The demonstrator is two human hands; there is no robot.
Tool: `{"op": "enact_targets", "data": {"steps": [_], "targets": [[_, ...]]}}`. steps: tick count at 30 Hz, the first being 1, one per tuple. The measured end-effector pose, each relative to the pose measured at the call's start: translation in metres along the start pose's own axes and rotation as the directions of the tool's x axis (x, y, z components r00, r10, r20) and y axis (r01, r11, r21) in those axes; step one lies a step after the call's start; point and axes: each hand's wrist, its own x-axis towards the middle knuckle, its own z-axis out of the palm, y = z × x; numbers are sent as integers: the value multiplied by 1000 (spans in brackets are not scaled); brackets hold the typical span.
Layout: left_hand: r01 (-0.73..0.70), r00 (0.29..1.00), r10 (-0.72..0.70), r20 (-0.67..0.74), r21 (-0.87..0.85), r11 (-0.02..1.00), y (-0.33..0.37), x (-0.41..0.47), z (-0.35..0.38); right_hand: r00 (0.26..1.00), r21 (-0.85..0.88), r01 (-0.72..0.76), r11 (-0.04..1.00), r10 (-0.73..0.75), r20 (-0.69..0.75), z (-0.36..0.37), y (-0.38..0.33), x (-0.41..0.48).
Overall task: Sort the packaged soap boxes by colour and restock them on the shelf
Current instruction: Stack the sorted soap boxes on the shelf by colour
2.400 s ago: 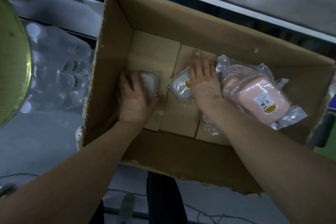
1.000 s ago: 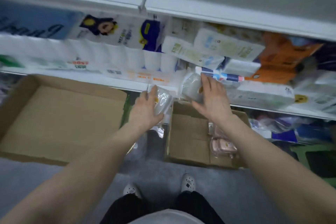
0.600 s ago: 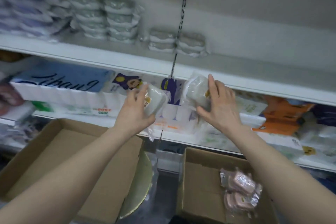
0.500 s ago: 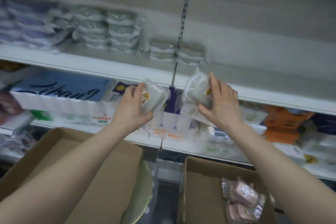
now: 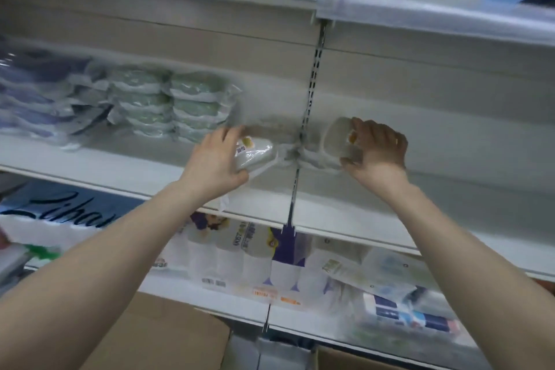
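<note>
Green stacks (image 5: 168, 105) were already on the shelf (image 5: 105, 159). 2 white packs (image 5: 255, 152) — 1 gripped by the left hand (image 5: 216, 159), 1 by the right hand (image 5: 378, 150) — were not yet placed.

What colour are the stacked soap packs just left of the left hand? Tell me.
The stacked soap packs are pale green, seen in the head view.

White metal shop shelf (image 5: 120, 165), beige back panel (image 5: 180, 36) behind, slotted metal upright (image 5: 315, 69) at centre, clear plastic price rail (image 5: 420, 12) along upper edge.
</note>
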Motion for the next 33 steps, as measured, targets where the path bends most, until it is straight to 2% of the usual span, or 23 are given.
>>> {"op": "enact_targets", "data": {"steps": [7,10,13,17,21,22,24,27,33], "targets": [[-56,998,57,19,-33,998,-10,73,5,982,147,78,986,-102,157,34,4,84],[-27,996,33,78,-68,997,-9,103,3,959,210,123,970,-171,226,49,9,95],[-65,986,79,147,-95,993,-3,130,6,980,257,136,957,-167,104,61,14,88],[-153,969,175,173,-132,979,7,156,19,989,169,92,981,-72,-126,66,14,62],[-245,940,222,259,62,968,6,163,44,978,160,120,980,-90,-186,73,12,46],[-254,948,230,219,89,963,5,159,50,976,144,145,979,-117,-182,76,12,42],[-283,959,280,48,106,953,7,146,61,972,118,186,975,-164,-169,83,11,35],[-295,941,310,-133,119,948,6,131,78,973,99,180,979,-162,-165,88,6,28],[-208,971,224,-85,167,964,9,121,90,984,-4,126,992,-126,-123,88,-4,30]]}}
